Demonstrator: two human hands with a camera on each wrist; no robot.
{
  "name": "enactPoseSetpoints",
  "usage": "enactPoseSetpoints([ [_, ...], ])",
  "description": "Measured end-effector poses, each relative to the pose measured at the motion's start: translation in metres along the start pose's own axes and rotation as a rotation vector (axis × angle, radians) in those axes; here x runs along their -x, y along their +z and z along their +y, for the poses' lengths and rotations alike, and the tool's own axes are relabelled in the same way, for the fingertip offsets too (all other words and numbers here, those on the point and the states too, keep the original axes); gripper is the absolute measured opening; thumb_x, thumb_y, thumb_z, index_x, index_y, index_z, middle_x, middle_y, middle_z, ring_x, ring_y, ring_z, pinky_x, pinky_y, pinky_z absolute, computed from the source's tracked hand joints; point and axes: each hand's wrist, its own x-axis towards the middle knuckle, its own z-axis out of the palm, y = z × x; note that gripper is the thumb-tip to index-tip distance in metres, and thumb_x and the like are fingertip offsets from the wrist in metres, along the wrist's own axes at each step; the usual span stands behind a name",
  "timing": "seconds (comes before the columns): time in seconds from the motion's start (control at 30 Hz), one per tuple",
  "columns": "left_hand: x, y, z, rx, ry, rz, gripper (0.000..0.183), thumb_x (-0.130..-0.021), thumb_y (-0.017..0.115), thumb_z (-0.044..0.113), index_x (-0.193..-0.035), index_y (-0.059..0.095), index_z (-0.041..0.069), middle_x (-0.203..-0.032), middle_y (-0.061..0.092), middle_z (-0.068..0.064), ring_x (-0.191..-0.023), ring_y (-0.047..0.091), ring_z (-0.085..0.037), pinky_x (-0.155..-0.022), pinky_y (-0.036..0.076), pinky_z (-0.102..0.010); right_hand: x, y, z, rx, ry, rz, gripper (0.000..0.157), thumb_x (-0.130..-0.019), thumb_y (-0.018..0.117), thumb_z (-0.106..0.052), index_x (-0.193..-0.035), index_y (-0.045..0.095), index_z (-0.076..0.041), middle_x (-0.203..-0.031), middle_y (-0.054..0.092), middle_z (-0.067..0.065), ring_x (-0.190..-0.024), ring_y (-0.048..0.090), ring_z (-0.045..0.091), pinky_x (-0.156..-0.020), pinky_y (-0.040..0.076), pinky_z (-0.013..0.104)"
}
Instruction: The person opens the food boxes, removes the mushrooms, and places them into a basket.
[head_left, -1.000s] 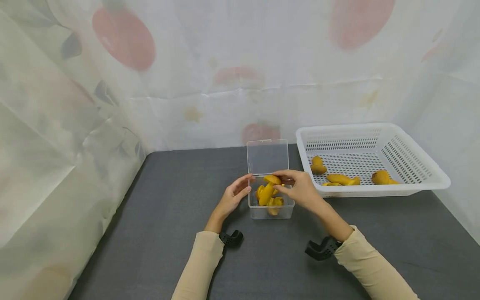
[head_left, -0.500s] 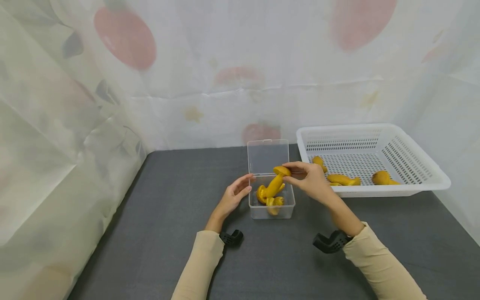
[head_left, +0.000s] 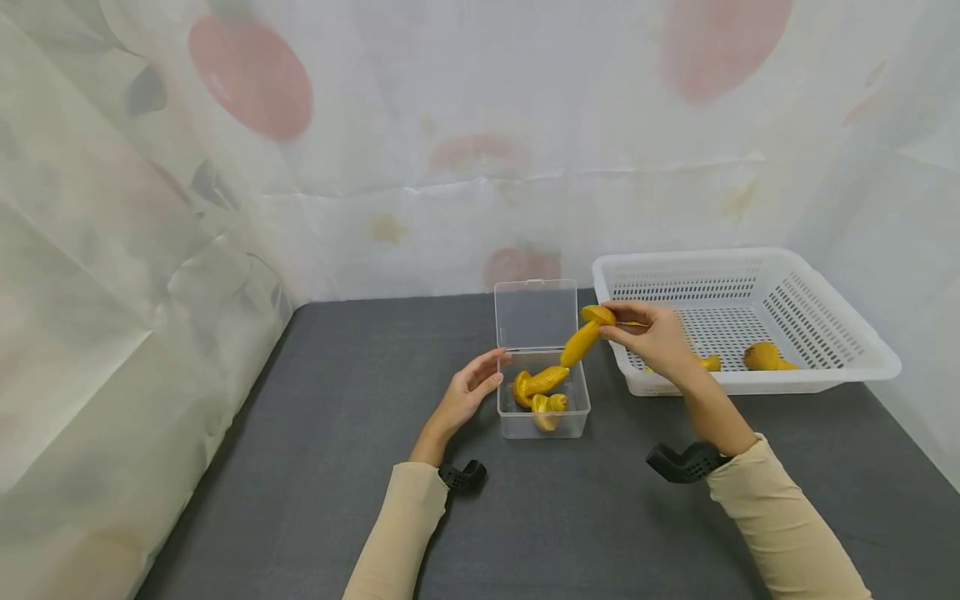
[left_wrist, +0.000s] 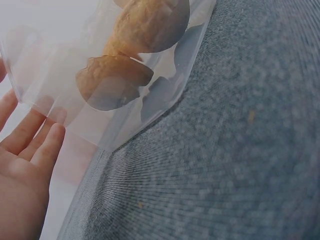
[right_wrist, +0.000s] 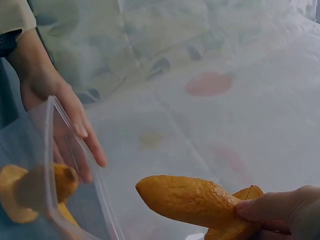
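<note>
My right hand (head_left: pixel 652 337) pinches a yellow mushroom (head_left: pixel 581 340) at its cap, the stem pointing down and left. In the right wrist view the thumb presses on the mushroom (right_wrist: pixel 187 200) where stem meets cap. It hangs above the far right of a small clear plastic box (head_left: pixel 517 427), near the white basket's left rim. Inside the box lie a longer mushroom (head_left: pixel 545 381) and a shorter one (head_left: pixel 550 412). My left hand (head_left: pixel 468 392) rests its extended fingers against the box's left side; the left wrist view shows those fingers (left_wrist: pixel 47 145) at the clear wall.
The box's hinged clear lid (head_left: pixel 536 312) stands raised at the back. To the right is a white perforated basket (head_left: pixel 862 358) holding more mushrooms, one (head_left: pixel 763 356) at its front right; the right hand partly hides others. A patterned curtain (head_left: pixel 420 225) hangs behind the dark table (head_left: pixel 345 400).
My right hand has lifted the mushroom out of the box, moving up and right toward the basket. My left hand has stayed at the box.
</note>
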Motion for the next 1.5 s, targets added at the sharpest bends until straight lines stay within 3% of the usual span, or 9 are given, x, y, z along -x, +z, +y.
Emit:
enactPoseSetpoints([
  [0.1, 0.000, 0.000, 0.000, 0.002, 0.002, -0.001, 0.046, -0.100, 0.051, 0.009, -0.144, 0.040, -0.002, -0.144, 0.046, -0.029, -0.137, 0.041, -0.043, -0.099, 0.043, -0.010, -0.002, -0.010, 0.003, 0.005, 0.008, 0.026, 0.038, -0.088, 0.068, -0.004, -0.121, 0.061, 0.011, -0.115, 0.065, 0.033, -0.081, 0.056, -0.024, -0.073, 0.051, 0.004],
  [0.2, 0.000, 0.000, 0.000, 0.002, 0.004, -0.002, 0.046, -0.100, 0.050, 0.007, -0.144, 0.040, -0.003, -0.144, 0.046, -0.029, -0.137, 0.041, -0.043, -0.099, 0.044, -0.011, -0.004, -0.019, 0.007, 0.015, -0.001, 0.067, 0.036, -0.087, 0.069, -0.004, -0.119, 0.063, 0.010, -0.103, 0.073, 0.007, -0.081, 0.058, -0.022, -0.072, 0.051, 0.004],
  [0.3, 0.001, 0.000, 0.000, -0.003, 0.006, -0.001, 0.046, -0.100, 0.049, 0.006, -0.143, 0.040, -0.002, -0.144, 0.046, -0.028, -0.137, 0.042, -0.043, -0.100, 0.043, -0.011, -0.006, -0.026, 0.011, 0.025, -0.010, 0.096, 0.034, -0.086, 0.070, -0.003, -0.116, 0.064, 0.011, -0.091, 0.065, -0.026, -0.081, 0.058, -0.021, -0.072, 0.050, 0.003],
  [0.4, 0.001, -0.001, 0.000, -0.005, 0.004, 0.001, 0.045, -0.100, 0.049, 0.006, -0.143, 0.041, -0.002, -0.144, 0.046, -0.028, -0.137, 0.042, -0.043, -0.100, 0.043, -0.011, -0.006, -0.033, 0.014, 0.033, 0.008, 0.105, 0.036, -0.087, 0.070, -0.006, -0.117, 0.063, 0.012, -0.087, 0.057, -0.039, -0.082, 0.057, -0.022, -0.072, 0.049, 0.001],
  [0.9, 0.001, -0.001, 0.000, -0.005, -0.022, 0.002, 0.045, -0.100, 0.050, 0.007, -0.144, 0.041, 0.000, -0.145, 0.046, -0.026, -0.137, 0.042, -0.041, -0.099, 0.043, -0.010, -0.008, -0.064, 0.035, 0.148, 0.100, 0.142, 0.042, -0.090, 0.068, -0.017, -0.122, 0.061, 0.010, -0.084, 0.051, -0.044, -0.078, 0.051, -0.026, -0.067, 0.045, 0.000],
  [1.13, 0.001, -0.001, -0.001, -0.003, -0.019, -0.002, 0.046, -0.100, 0.051, 0.012, -0.144, 0.041, 0.002, -0.146, 0.046, -0.025, -0.138, 0.041, -0.041, -0.100, 0.043, -0.010, -0.013, -0.076, 0.050, 0.216, 0.192, 0.142, 0.050, -0.091, 0.066, -0.030, -0.126, 0.060, 0.006, -0.088, 0.050, -0.033, -0.076, 0.048, -0.027, -0.067, 0.042, -0.001],
  [1.33, 0.001, 0.000, 0.000, -0.006, -0.015, 0.003, 0.046, -0.100, 0.052, 0.014, -0.144, 0.042, 0.002, -0.145, 0.047, -0.025, -0.137, 0.042, -0.041, -0.099, 0.043, -0.010, -0.017, -0.084, 0.055, 0.196, 0.249, 0.129, 0.053, -0.091, 0.066, -0.030, -0.127, 0.058, 0.008, -0.078, 0.046, -0.043, -0.072, 0.049, -0.026, -0.066, 0.043, 0.000],
  [1.4, 0.001, -0.001, 0.000, -0.011, -0.009, 0.002, 0.046, -0.100, 0.051, 0.012, -0.144, 0.041, 0.002, -0.145, 0.047, -0.026, -0.137, 0.042, -0.042, -0.100, 0.043, -0.011, -0.019, -0.087, 0.055, 0.214, 0.277, 0.116, 0.055, -0.091, 0.065, -0.033, -0.128, 0.058, 0.007, -0.082, 0.051, -0.037, -0.072, 0.049, -0.025, -0.066, 0.042, 0.001],
  [1.5, 0.001, -0.001, -0.001, -0.015, -0.005, 0.002, 0.046, -0.100, 0.050, 0.009, -0.144, 0.041, 0.001, -0.145, 0.047, -0.026, -0.137, 0.042, -0.042, -0.100, 0.043, -0.011, -0.023, -0.090, 0.056, 0.270, 0.292, 0.099, 0.055, -0.092, 0.064, -0.035, -0.130, 0.057, 0.005, -0.100, 0.071, -0.006, -0.073, 0.046, -0.026, -0.067, 0.041, 0.002],
])
